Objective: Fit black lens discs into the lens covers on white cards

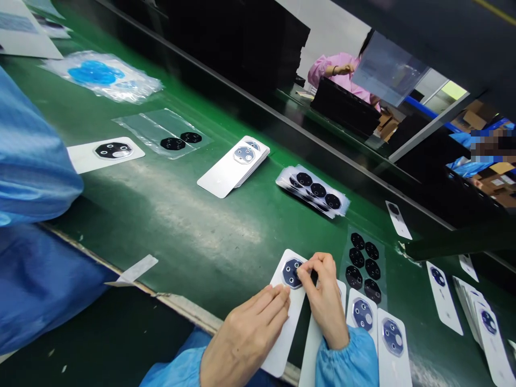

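Note:
A white phone-back-shaped panel (281,350) lies at a slant by the bench's front edge, bearing a dark octagonal camera sticker (289,272) with ring-shaped holes near its top. My left hand (248,334) lies flat along the panel's left side, fingers stretched out just below the sticker. At the sticker's right side, the thumb and fingers of my right hand (325,299) are pinched together; what is between the tips is hidden. More white panels with octagons (392,341) lie right of my right hand, partly under its sleeve. Beyond them is a clear sheet of black octagonal stickers (357,258).
Further back are a stack of white panels (220,180) and a bundle of sticker sheets (312,191). Left lie a clear sheet (151,124) and a plastic bag (139,86). A co-worker's blue sleeve (36,156) reaches in. More panels (445,301) lie right, near a dark bar (463,239).

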The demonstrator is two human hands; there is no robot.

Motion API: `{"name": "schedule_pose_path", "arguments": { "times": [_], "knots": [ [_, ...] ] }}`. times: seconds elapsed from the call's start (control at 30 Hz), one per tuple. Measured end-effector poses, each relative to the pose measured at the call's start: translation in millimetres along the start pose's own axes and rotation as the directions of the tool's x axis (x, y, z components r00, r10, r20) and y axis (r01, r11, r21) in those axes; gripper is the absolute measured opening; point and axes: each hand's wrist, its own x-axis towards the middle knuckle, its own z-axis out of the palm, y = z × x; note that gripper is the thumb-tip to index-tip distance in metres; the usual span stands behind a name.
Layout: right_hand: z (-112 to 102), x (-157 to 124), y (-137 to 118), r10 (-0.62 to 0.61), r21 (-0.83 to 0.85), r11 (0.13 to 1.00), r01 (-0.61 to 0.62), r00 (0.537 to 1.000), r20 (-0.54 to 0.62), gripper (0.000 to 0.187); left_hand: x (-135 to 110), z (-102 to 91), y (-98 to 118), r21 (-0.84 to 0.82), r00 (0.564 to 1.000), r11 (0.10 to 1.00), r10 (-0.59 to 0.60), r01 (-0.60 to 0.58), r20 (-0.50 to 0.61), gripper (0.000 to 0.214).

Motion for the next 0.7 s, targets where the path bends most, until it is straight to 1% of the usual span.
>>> {"name": "schedule_pose_path", "arguments": {
  "times": [0.07,0.1,0.17,0.23,0.3,0.33,0.4,0.47,0.5,0.6,0.7],
  "knots": [
    [-1.3,-2.2,-0.4,0.003,-0.01,1.0,-0.004,0.999,-0.042,0.014,-0.4,0.6,0.4,0.001,1.0,1.0,-0.004,0.004,0.001,0.028],
    [-1.0,-4.3,-1.8,-0.013,-0.034,0.999,0.012,0.999,-0.044,0.013,0.0,0.3,0.5,0.002,1.0,1.0,-0.004,0.004,0.001,0.028],
    [1.1,-8.1,-5.3,-0.064,-0.101,0.993,0.062,0.998,-0.018,0.015,1.4,-1.0,0.6,0.009,1.0,1.0,0.003,-0.003,-0.005,0.03],
    [3.0,-8.3,-6.6,-0.089,-0.132,0.987,0.091,0.996,0.018,0.016,2.9,-2.4,0.7,0.01,1.0,1.0,0.011,-0.011,-0.014,0.032],
    [2.4,-4.0,-4.2,-0.07,-0.089,0.993,0.076,0.995,0.067,0.017,3.1,-2.9,0.8,0.009,1.0,1.0,0.011,-0.011,-0.026,0.032],
    [1.0,-0.8,-2.1,-0.052,-0.049,0.997,0.056,0.996,0.074,0.017,2.7,-2.8,0.8,0.008,1.0,1.0,0.007,-0.006,-0.03,0.031],
    [-2.6,5.1,1.8,-0.025,0.016,1.0,0.025,0.999,0.03,0.016,1.1,-1.8,0.8,0.004,1.0,1.0,-0.003,0.003,-0.027,0.031],
    [-4.8,8.0,2.8,-0.026,0.015,1.0,0.027,0.999,-0.045,0.015,-0.7,-0.3,0.7,0.0,1.0,1.0,-0.006,0.006,-0.02,0.031],
    [-4.5,8.0,1.9,-0.035,-0.005,0.999,0.035,0.997,-0.061,0.014,-1.4,0.4,0.6,-0.001,1.0,1.0,-0.009,0.009,-0.017,0.031],
    [2.0,4.6,-4.6,-0.084,-0.093,0.993,0.079,0.995,-0.049,0.015,-2.6,2.1,0.6,0.0,1.0,1.0,-0.015,0.015,-0.011,0.03],
    [12.3,3.1,-9.9,-0.171,-0.212,0.965,0.155,0.984,-0.056,0.016,-2.2,2.4,0.5,-0.004,1.0,1.0,-0.02,0.02,-0.007,0.031]
  ]
}}
